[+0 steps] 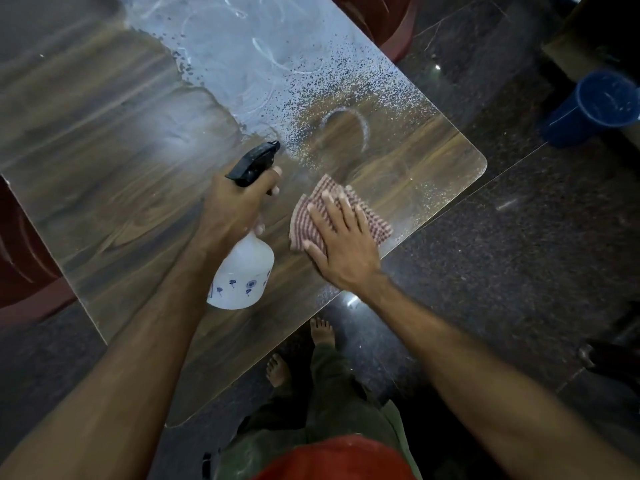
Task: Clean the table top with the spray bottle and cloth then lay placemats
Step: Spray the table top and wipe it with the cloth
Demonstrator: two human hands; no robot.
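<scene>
A wood-grain table top [114, 174] fills the left and middle of the view. My left hand [235, 206] grips the neck of a white spray bottle [242, 275] with a black trigger head, nozzle aimed toward the far right corner. Fine spray droplets [346, 95] and a wet sheen cover the far part of the table. My right hand [341, 240] lies flat with fingers spread on a red-and-white checked cloth [375, 223], pressing it on the table near the right edge. No placemats are in view.
A blue bucket [595, 105] stands on the dark speckled floor [519, 237] at the right. Red chairs sit at the far edge [377, 19] and at the left [20, 271]. My bare feet [322, 332] are beside the table's near edge.
</scene>
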